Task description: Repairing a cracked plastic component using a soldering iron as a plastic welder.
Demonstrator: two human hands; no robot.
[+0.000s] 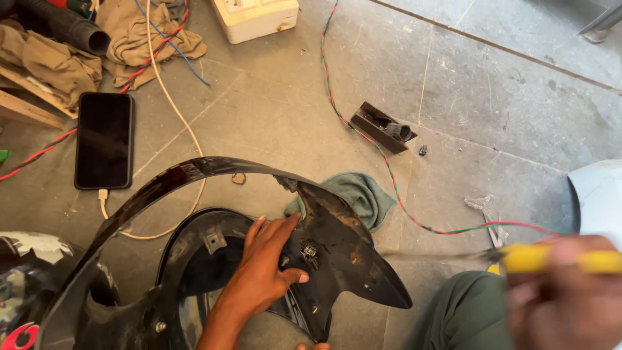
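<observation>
Pressing down with spread fingers, the left hand (262, 269) steadies the curved black plastic body panel (337, 243): light, springy, sharp-edged, best gripped at its rim. The right hand (564, 295), fingers wrapped, holds a yellow-handled tool (551, 259).

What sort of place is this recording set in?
Probably an informal repair workshop, with work done on a stone floor. A black vehicle body panel lies under the left hand, the right hand holds a yellow-handled tool, and loose wires trail about.
</observation>
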